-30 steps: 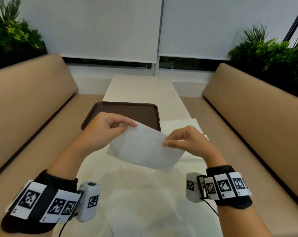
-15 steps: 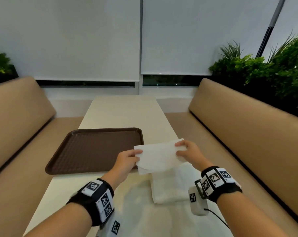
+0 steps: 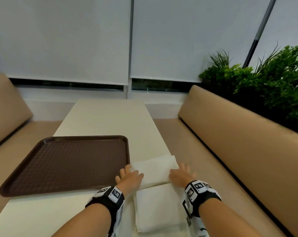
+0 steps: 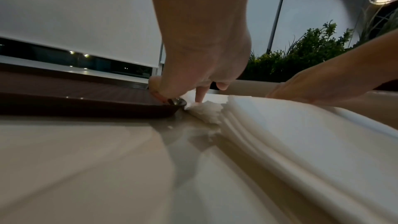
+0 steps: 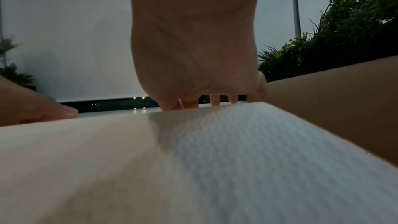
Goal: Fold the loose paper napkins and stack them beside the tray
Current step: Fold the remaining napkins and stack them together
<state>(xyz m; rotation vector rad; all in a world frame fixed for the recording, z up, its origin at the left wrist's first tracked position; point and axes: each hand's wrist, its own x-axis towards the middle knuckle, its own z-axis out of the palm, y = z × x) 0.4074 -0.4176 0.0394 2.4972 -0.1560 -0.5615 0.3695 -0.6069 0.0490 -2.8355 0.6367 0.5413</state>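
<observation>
A folded white napkin (image 3: pixel 154 169) lies flat on the cream table (image 3: pixel 109 117), right against the right edge of the brown tray (image 3: pixel 62 161). My left hand (image 3: pixel 127 174) rests on its left end with fingers spread, beside the tray's corner (image 4: pixel 172 106). My right hand (image 3: pixel 181 174) presses on its right end with fingers straight. In the left wrist view, my left hand (image 4: pixel 193 94) touches the napkin's edge (image 4: pixel 200 106) with a fingertip. The right wrist view shows my right hand (image 5: pixel 206 102) flat on the textured napkin (image 5: pixel 247 151). A pile of larger white napkins (image 3: pixel 158 207) lies nearer me, between my forearms.
Tan padded benches run along both sides of the table, the right one (image 3: pixel 239 142) close to my right arm. Green plants (image 3: pixel 273 79) stand behind it. White blinds (image 3: pixel 68 40) cover the window at the table's far end. The tray holds nothing.
Both hands have brought the folded napkin down from the air onto the table beside the tray. They went from pinching its ends to pressing on it.
</observation>
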